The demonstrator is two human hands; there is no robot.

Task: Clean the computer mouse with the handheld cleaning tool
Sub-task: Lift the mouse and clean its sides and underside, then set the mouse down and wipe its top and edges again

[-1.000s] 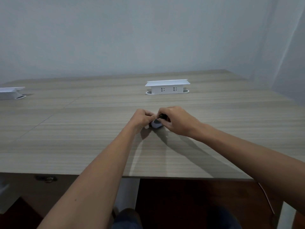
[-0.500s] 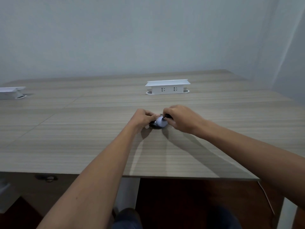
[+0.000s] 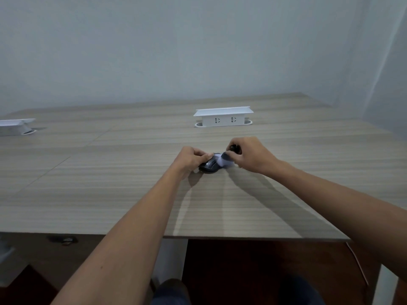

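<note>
Just right of the frame's centre, a small dark grey, rounded plastic computer mouse (image 3: pixel 208 166) lies on the pale wood-grain laminate surface (image 3: pixel 110 183). The left hand (image 3: pixel 191 159) steadies it from the left, fingers (image 3: pixel 203 154) curled over its far edge and pinching the shell. The right hand (image 3: pixel 251 155) is clenched around a handheld cleaning tool with a black knob handle (image 3: pixel 234 148), whose soft white pad head (image 3: pixel 224 162) presses against the mouse's right flank. The wiping step looks to be under way, with the pad working the side nearest the right hand. The next move probably calls for drawing the pad across the top and the button area while the left hand keeps the mouse from sliding, then turning the mouse to reach the covered left side. Higher in the frame a white boxy desktop socket unit (image 3: pixel 223 118) stands well apart, and another white unit (image 3: pixel 15 126) sits at the left edge.
</note>
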